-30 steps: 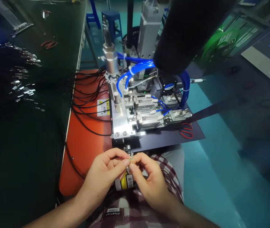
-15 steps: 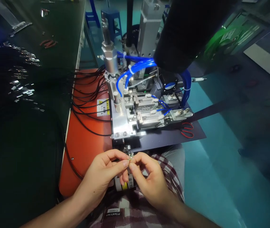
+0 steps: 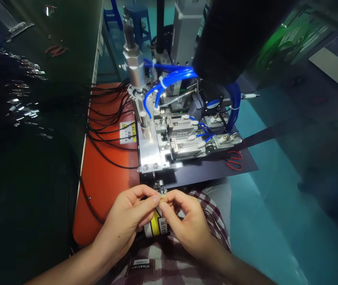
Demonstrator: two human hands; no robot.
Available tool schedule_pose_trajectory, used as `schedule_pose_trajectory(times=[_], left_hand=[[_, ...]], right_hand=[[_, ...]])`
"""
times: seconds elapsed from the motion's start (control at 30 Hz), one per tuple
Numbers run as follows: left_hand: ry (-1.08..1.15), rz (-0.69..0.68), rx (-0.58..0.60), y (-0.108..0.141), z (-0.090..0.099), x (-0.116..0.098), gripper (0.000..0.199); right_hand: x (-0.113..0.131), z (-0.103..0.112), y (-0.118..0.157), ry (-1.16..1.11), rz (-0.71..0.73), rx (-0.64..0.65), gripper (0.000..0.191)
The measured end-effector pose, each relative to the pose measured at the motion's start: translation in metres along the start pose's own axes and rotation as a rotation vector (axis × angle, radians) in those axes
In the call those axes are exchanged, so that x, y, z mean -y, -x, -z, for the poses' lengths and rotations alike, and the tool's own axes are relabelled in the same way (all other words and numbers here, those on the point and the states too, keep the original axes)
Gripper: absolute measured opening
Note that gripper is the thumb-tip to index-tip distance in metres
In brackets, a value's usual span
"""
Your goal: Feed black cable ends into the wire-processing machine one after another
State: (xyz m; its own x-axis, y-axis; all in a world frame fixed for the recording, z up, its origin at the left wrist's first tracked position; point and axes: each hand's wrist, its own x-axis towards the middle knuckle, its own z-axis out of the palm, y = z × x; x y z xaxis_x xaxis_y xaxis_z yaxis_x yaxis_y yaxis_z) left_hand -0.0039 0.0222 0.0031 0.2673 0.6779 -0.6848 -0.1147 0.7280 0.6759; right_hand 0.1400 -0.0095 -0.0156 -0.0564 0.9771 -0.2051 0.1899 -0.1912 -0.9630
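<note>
My left hand (image 3: pixel 133 211) and my right hand (image 3: pixel 186 215) meet at the fingertips, thumb and forefinger of each pinched together. Between them is a tiny pale-green and metallic piece (image 3: pixel 163 195), mostly covered by the fingers and too small to name. Just beyond the fingertips stands the small front fixture (image 3: pixel 158 184) of a pneumatic machine (image 3: pixel 183 134). Under the hands shows a white and yellow label (image 3: pixel 156 225) with printed characters, partly hidden by the fingers.
Black cables (image 3: pixel 109 138) cross the orange-red base (image 3: pixel 106 186) on the left. Blue air hoses (image 3: pixel 180 73) arch over the machine. Red-handled scissors or pliers (image 3: pixel 234 160) lie on the dark plate at right. Shiny small parts (image 3: pixel 23 103) cover the dark table at left.
My fingertips stay together around the tiny piece, shifting slightly upward. The left hand's lower fingers have curled in, showing more of the yellow label. The view has shifted slightly.
</note>
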Motion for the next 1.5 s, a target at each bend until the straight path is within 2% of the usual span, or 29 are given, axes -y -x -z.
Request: schedule_pose_trajectory(times=[0.17,0.37,0.57,0.77,0.9,1.07,1.3,1.5], left_hand=[[-0.050,-0.017,-0.001,-0.0007,0.0023,0.0014,0.022],[-0.153,-0.045,0.010,-0.0006,0.0022,0.0009,0.022],[-0.162,-0.041,0.057,-0.0009,0.0027,0.0006,0.021],[-0.175,-0.055,0.027,-0.0002,0.0020,0.0013,0.023],[-0.181,-0.053,0.040,0.0009,0.0037,0.0029,0.022],[-0.168,-0.040,0.035,0.0010,0.0029,0.0018,0.024],[-0.154,-0.034,0.045,0.0007,0.0012,-0.0008,0.023],[-0.169,-0.033,0.063,0.0030,0.0015,-0.0012,0.023]], right_hand=[[0.0047,0.0101,-0.0072,-0.127,-0.064,-0.034,0.008],[0.0082,0.0059,-0.0111,-0.143,-0.063,-0.045,0.009],[0.0045,0.0045,-0.0107,-0.262,-0.089,-0.009,0.011],[0.0005,0.0018,-0.0096,-0.328,-0.111,0.004,0.012],[-0.0006,0.0020,-0.0093,-0.285,-0.087,-0.019,0.013],[-0.0003,0.0059,-0.0089,-0.248,-0.122,-0.029,0.011],[0.0039,0.0050,-0.0085,-0.101,-0.009,-0.097,0.005],[0.0066,0.0067,-0.0104,-0.091,0.024,-0.079,0.006]])
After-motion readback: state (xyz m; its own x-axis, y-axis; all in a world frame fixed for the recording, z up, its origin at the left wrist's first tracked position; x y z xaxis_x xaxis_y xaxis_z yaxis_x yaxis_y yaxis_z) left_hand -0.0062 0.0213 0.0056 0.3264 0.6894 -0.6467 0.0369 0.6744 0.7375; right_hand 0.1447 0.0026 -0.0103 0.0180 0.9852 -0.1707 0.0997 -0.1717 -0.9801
